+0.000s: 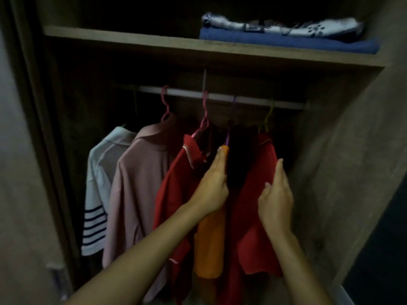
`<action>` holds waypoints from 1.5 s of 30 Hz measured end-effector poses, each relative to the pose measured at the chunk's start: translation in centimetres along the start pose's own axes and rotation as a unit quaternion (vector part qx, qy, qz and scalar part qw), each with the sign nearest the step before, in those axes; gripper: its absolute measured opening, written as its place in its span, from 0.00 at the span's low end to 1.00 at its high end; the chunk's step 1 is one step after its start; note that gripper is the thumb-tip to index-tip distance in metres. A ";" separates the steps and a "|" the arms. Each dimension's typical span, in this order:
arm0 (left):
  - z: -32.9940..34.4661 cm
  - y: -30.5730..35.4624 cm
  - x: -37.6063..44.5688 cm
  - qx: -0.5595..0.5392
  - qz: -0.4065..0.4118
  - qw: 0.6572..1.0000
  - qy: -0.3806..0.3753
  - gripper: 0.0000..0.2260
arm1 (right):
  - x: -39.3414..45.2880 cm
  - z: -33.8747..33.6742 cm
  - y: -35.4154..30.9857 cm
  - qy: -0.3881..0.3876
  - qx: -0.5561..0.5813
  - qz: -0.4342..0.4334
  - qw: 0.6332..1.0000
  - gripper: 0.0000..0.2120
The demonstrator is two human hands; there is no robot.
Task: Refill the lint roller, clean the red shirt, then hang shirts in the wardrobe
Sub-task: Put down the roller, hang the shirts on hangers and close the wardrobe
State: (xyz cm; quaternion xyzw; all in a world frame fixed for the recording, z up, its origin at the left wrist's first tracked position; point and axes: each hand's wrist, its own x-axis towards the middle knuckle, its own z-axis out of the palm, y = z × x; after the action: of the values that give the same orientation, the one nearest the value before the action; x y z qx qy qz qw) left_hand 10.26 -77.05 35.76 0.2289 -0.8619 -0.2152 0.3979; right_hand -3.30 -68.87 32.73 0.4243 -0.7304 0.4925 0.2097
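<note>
Red cloth fills the middle of the open wardrobe (352, 150), which is dim inside. A silver rail (220, 96) runs across it, and everything hangs from that rail.

At the left end of the rail hangs a white shirt with dark stripes on the sleeve (97, 194). Next to it, going right along the rail, is a pale pink shirt (136, 186) on a pink hanger (165, 104). Then comes a red shirt with a thin white line on its collar (176, 183), also on a pink hanger. Right of that is an orange shirt (209, 245) on a purple hanger (229, 133). Near the right end of the rail hangs another red shirt (259, 216) on a yellow-green hanger (269, 115).

Both bare arms reach up under the rail. The left hand (212, 183) is closed around the top edge of the orange shirt, right at the end of the purple hanger. The right hand (276, 199) rests on the red shirt at the right, fingers (279, 170) loosely curled at its shoulder edge. I cannot tell if it is gripping the cloth or only touching it.

Above the rail is a wooden shelf (132, 37). On it sits a folded blue cloth (286, 42) with a white patterned cloth (286, 26) on top.
</note>
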 end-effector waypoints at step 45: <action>-32.8 -20.2 -10.1 0.500 0.231 0.805 0.221 0.28 | -29.9 26.3 -24.7 -0.022 -0.135 -0.237 0.962 0.36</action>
State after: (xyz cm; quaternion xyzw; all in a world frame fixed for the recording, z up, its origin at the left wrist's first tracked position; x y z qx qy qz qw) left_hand 46.34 -93.69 38.01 0.2316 -0.7666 0.3997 0.4460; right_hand 36.50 -83.93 13.21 0.5639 -0.6731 0.3159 0.3594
